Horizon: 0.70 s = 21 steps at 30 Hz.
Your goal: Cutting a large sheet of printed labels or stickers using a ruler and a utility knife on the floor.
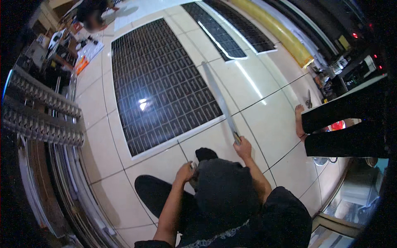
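My right hand (244,146) is closed on the near end of a long metal straightedge (219,99), with a small dark-and-yellowish item at the grip. The bar lies diagonally along the right side of a large dark patterned sheet (161,91) with white edges, on the tiled floor (264,128). My left hand (186,172) is closed near my dark-clothed knee, at a small pale thing that I cannot make out. Farther off lie two narrower dark patterned strips (219,37) (244,31).
A person's bare feet (300,120) and dark trousers stand at right, near scissors (308,101) and a yellow roll (273,27). Another person (89,14) bends at the top left. Long stacked profiles (45,124) line the left side; tools and papers (87,51) lie beyond.
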Motion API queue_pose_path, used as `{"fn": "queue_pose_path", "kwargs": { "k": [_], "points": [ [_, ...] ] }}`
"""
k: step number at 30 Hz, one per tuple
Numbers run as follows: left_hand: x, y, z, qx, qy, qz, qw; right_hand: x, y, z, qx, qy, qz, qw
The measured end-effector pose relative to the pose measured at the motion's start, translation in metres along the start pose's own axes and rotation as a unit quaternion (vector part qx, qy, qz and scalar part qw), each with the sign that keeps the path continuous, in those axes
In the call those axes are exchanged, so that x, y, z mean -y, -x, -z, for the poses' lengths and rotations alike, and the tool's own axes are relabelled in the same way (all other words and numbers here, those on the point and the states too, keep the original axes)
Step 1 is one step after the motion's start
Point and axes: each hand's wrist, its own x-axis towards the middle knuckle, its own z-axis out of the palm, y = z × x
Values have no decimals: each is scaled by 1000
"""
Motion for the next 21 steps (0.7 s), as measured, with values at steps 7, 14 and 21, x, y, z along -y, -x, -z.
{"fn": "queue_pose_path", "kwargs": {
  "k": [7,14,21],
  "points": [
    [-12,-3,14,-39,-69,66,995,-6,8,7,29,-1,-24,999],
    [-17,-9,9,17,-36,36,999,8,-40,26,54,63,-49,995],
    [-23,-19,16,46,14,54,997,81,-115,-38,83,32,84,992]
  ]
}}
